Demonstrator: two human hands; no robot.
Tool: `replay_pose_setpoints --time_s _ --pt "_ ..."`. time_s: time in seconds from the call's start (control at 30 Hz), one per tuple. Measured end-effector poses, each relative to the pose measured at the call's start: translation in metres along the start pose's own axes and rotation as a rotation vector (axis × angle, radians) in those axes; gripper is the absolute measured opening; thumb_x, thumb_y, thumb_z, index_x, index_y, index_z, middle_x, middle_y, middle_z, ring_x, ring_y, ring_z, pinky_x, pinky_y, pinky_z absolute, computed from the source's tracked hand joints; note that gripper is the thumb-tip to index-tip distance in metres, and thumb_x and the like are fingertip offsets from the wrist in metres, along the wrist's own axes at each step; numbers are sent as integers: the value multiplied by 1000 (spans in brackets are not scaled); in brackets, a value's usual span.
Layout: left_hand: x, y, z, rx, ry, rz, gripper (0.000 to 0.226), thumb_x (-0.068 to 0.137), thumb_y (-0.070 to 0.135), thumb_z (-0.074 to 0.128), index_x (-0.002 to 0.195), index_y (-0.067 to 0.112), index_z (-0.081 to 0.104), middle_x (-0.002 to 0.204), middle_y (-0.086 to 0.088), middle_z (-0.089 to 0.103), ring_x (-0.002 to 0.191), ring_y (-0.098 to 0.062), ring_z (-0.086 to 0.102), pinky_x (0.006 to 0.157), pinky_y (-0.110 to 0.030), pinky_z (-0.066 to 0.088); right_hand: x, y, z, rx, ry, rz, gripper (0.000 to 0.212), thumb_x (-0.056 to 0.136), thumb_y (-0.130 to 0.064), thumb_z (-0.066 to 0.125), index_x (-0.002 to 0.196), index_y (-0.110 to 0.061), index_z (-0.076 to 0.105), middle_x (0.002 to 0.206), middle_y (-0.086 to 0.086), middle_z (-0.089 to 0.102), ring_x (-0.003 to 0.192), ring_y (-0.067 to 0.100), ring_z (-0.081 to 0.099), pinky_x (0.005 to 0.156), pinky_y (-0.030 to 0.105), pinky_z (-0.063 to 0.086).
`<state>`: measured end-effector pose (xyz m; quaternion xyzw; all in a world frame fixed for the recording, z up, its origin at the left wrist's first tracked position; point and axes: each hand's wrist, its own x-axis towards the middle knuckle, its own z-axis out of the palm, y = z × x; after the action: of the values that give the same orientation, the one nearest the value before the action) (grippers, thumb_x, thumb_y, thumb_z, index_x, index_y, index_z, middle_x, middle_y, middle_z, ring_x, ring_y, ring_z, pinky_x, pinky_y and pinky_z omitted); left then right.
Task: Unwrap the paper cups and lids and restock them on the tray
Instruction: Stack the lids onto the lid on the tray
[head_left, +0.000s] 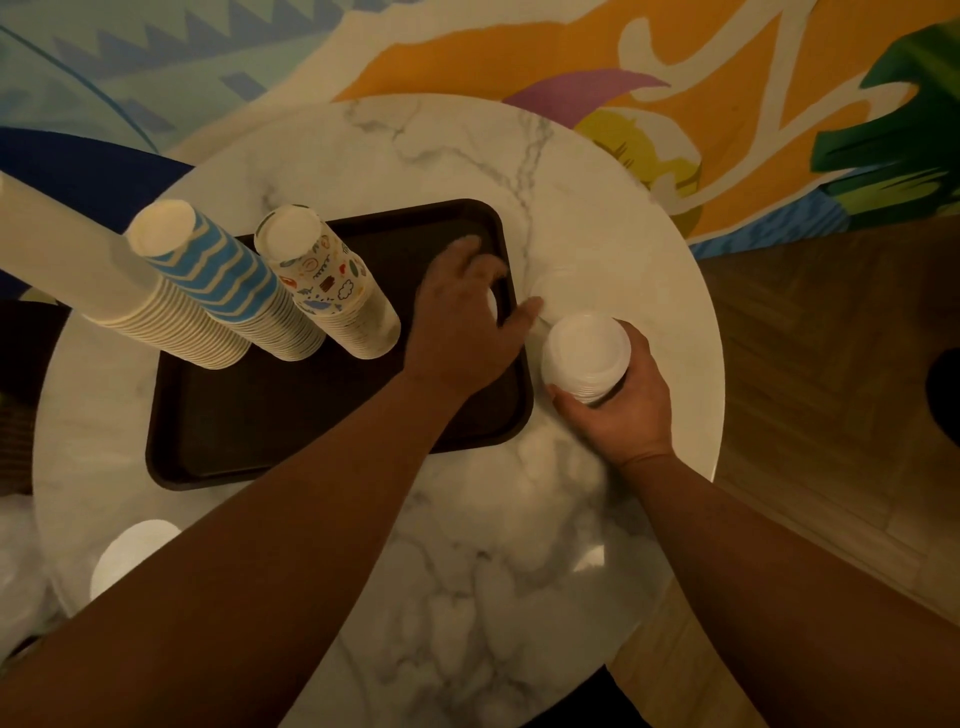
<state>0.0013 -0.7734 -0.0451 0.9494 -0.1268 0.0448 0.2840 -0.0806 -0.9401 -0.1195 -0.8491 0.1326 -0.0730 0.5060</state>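
Café or lounge | round marble table (597, 208), brown serving tray (260, 431), stacked paper cups (218, 280), bright painted mural (519, 57), wood-look floor (831, 364)

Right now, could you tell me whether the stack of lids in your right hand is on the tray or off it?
Off it: the right hand grips the stack of lids above the marble table, beside the tray.

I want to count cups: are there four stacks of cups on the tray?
No, only three cup stacks stand on the tray.
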Motion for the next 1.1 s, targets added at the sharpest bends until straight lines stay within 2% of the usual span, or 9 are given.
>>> replay_pose_setpoints --time_s 0.1,0.17,0.23,0.43,0.57,0.67,0.73,0.87,1.1 --pt "-3 29 5 -131 -201 215 55 78 49 70 115 9 62 121 -7 59 113 -20 54 99 -32 42 -1 -4 0 27 -8 26 93 59 -61 75 138 -24 42 127 -11 51 112 0 45 92 4 33" --pt "-6 37 13 -72 -335 268 70 72 53 74 126 11 57 126 -6 58 117 -21 52 102 -34 40 -3 -5 1 65 -17 66 89 58 -67 67 135 -31 41 128 -11 52 113 3 46 90 8 34" --pt "-8 36 19 2 -389 267 80 70 52 77 134 13 51 133 -6 56 121 -24 49 104 -39 38 -4 -5 3 117 -8 95 82 58 -65 70 129 -40 38 124 -16 51 112 6 49 89 10 36" --pt "-13 34 19 -51 -340 280 75 74 44 77 136 12 49 134 -6 55 122 -24 50 104 -35 36 -3 -3 3 103 -3 86 89 57 -66 67 135 -33 40 129 -9 53 116 10 51 95 20 39" --pt "-15 32 11 -93 -173 301 68 75 51 70 127 9 56 127 -7 59 117 -23 54 99 -29 35 -2 -5 1 66 -4 54 91 57 -67 67 136 -30 42 126 -12 53 112 4 49 89 5 35" --pt "-10 14 6 -69 50 172 67 78 53 62 125 7 55 127 -10 58 119 -26 52 102 -33 36 -1 -4 -1 9 -13 37 93 59 -55 83 138 -26 41 132 -5 53 114 5 47 97 17 38" --pt "-5 -4 3 0 95 1 64 81 48 66 129 8 51 132 -12 53 123 -27 47 106 -37 36 -1 -3 -1 -6 -10 29 93 62 -42 88 139 -22 41 136 -1 53 118 8 46 101 24 38" --pt "0 -32 6 133 -81 -217 63 84 47 66 134 13 45 141 -10 44 130 -29 41 106 -42 39 0 -1 1 -19 -3 9 92 63 -39 88 140 -20 41 136 0 52 120 10 47 102 24 38" --pt "0 -38 12 186 -191 -230 59 85 48 65 131 16 46 147 -12 36 134 -32 38 107 -44 39 0 0 1 -27 -2 10 92 64 -40 88 140 -19 41 136 1 52 119 8 45 102 24 38"
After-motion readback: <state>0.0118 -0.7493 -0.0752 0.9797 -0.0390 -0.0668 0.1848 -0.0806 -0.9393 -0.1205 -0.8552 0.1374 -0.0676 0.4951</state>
